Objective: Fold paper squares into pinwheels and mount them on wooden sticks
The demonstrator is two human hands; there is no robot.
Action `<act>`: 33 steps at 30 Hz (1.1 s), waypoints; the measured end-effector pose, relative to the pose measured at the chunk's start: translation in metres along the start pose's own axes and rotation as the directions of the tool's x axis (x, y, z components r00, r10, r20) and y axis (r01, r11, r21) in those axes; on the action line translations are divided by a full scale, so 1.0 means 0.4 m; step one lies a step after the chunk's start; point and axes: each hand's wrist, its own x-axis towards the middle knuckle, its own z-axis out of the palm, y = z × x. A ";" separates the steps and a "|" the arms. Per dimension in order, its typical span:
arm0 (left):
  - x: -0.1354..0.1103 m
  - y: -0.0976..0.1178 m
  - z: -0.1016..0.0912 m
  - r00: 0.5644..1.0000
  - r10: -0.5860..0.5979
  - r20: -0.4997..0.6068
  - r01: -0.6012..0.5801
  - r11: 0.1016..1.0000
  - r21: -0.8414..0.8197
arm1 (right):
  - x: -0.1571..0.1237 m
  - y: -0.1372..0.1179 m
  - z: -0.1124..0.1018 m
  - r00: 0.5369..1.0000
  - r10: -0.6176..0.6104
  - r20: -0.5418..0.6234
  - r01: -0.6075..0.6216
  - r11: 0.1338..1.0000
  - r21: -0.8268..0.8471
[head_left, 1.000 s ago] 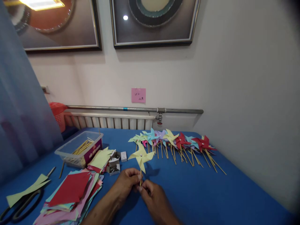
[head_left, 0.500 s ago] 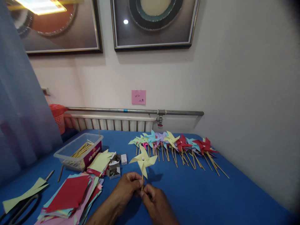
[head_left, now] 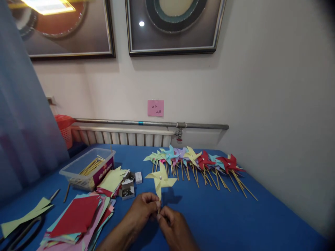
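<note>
A yellow paper pinwheel (head_left: 160, 179) stands upright on a thin wooden stick over the blue table (head_left: 209, 216). My left hand (head_left: 142, 209) pinches the stick just below the paper head. My right hand (head_left: 174, 228) pinches the same stick a little lower, fingers pressed together. Both hands meet at the table's near middle. Behind them lies a row of several finished pinwheels (head_left: 199, 160) in yellow, blue, purple and red, sticks pointing toward me.
A stack of coloured paper squares (head_left: 78, 218), red on top, lies at the left. Behind it are a clear plastic tub of sticks (head_left: 87, 167), small open boxes of pins (head_left: 127, 190), scissors with yellow paper strips (head_left: 21, 221), a radiator (head_left: 123, 136) and the wall.
The pinwheel and both hands have shifted slightly right and lower in view, mostly from camera motion. The paper head has turned a little on its pin. Both grips are unchanged.
</note>
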 end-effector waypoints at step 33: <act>-0.030 0.044 0.008 0.999 -0.012 0.050 0.004 0.989 0.149 | 0.000 0.001 0.006 0.999 -0.002 -0.048 0.004 0.999 0.047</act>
